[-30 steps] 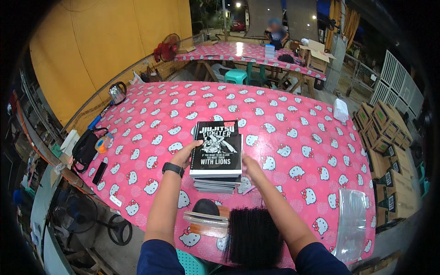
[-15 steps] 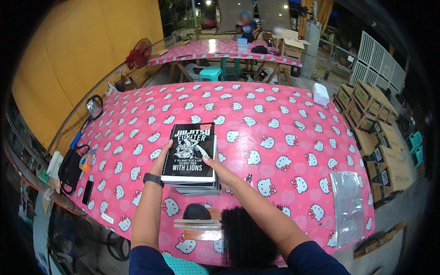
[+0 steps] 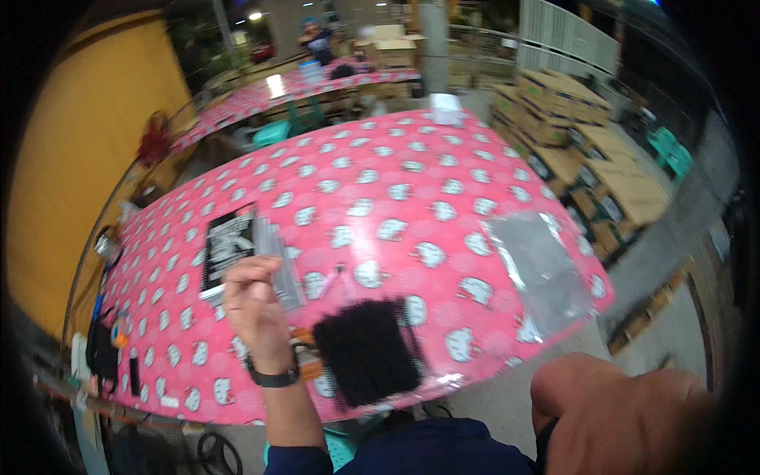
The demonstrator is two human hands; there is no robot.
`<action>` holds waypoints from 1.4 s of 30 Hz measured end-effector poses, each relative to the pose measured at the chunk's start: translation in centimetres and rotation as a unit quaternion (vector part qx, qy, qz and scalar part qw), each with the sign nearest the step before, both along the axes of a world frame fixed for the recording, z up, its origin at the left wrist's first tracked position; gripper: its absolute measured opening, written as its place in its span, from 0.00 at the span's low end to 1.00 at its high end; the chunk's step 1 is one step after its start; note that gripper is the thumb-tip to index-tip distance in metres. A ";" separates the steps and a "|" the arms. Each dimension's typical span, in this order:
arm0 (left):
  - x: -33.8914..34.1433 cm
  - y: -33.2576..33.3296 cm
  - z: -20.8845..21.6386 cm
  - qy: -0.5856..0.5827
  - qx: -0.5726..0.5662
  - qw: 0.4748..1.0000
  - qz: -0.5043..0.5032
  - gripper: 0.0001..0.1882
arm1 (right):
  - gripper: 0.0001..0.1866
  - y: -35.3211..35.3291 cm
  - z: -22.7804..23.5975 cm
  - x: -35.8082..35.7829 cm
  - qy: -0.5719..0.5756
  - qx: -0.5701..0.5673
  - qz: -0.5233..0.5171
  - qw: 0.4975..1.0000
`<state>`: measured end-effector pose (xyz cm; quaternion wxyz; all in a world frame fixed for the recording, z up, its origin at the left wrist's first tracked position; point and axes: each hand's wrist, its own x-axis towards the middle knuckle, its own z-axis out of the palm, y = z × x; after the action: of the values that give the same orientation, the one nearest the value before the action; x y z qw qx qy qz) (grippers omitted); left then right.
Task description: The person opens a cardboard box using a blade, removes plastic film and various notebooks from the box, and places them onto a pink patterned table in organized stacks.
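Observation:
Loosely bent, my left hand (image 3: 257, 309) hovers over the near side of a stack of black-covered spiral-bound notebooks (image 3: 229, 245). Its thumb stands apart from the fingers and nothing shows in them. A dark watch (image 3: 273, 374) is on that wrist. My right arm (image 3: 617, 412) is bent close to the camera at the lower right, blurred, and its hand is out of sight. A bundle of black binding coils (image 3: 368, 356) lies near the table's front edge. Beside it are some orange-brown pieces (image 3: 307, 360), partly covered by my left arm. A small slim tool (image 3: 339, 269) lies beyond the coils.
The pink patterned table cover (image 3: 427, 293) bears a clear plastic sheet (image 3: 542, 269) at right, a white packet (image 3: 446, 109) at the far edge, and a phone (image 3: 134, 376) beside a black bag (image 3: 103, 348) at left. Cardboard boxes (image 3: 554, 111) stand right. Another person (image 3: 318, 43) is beyond.
Both hands have left the notebooks. My left hand has lifted off, and my right arm has swung to the lower right. The view has turned right, shifting the table leftward.

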<state>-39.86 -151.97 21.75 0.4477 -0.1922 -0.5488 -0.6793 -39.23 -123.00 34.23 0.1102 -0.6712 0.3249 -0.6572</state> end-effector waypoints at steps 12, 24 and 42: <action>2.2 45.5 -6.7 -0.180 -0.014 0.882 -0.436 0.11 | 0.05 33.8 -0.9 20.0 0.135 0.008 -0.406 0.904; -2.4 82.1 -8.8 -0.246 -0.095 0.754 -0.602 0.06 | 0.07 70.8 -17.3 25.7 -0.201 0.332 -0.676 0.627; 19.5 159.3 -20.2 -0.432 -0.328 0.163 -0.824 0.08 | 0.10 113.9 -36.8 48.6 -0.646 0.070 -0.758 -0.058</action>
<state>-20.38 7.30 1.52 -0.7869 -0.3367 -0.3478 -0.3827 9.39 -9.11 -2.60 0.2481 -0.7174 -0.4644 0.4562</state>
